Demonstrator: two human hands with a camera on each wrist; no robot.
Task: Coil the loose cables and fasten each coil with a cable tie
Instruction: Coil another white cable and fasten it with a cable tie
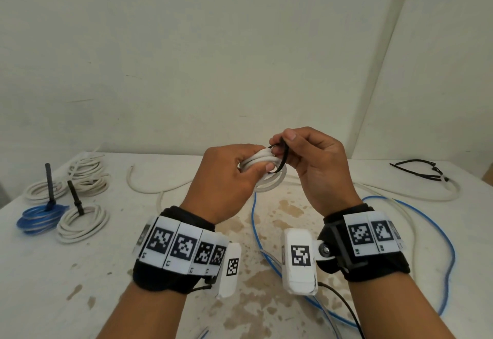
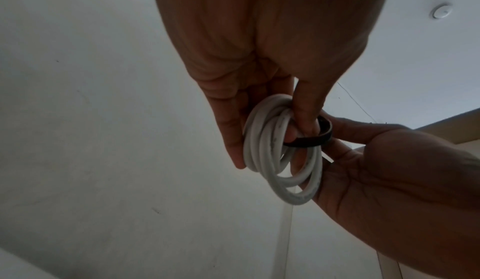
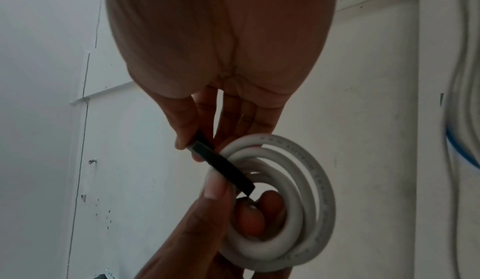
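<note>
Your left hand point(image 1: 226, 178) is curled round a small coil of thick white round cable point(image 1: 266, 175), thumb on one side and fingers through the middle, holding it up off the stained white table point(image 1: 106, 272) between your two wrists. Your right hand point(image 1: 314, 162) sits just beside the coil on its right, thumb and forefinger pinching a flat black cable tie point(image 3: 221, 164) that is already looped round the bundle of turns.

What the next move seems to turn on: the tie crosses the turns at right angles, so its long axis runs across the coil, and its free end points up toward your right fingertips. The right hand is the nearer one to that end, so the feeding and pulling falls to it while the left only steadies. Whether the tail is through the head yet is hidden behind your fingers.

Left of the coil, four finished coils lie tied on the table: three white point(image 1: 82, 221) and one blue point(image 1: 40, 218). Right of it, spare black ties point(image 1: 418, 169) rest near the far edge, and a loose thin blue cable point(image 1: 450, 253) and a loose white cable point(image 1: 410, 197) are not yet coiled
</note>
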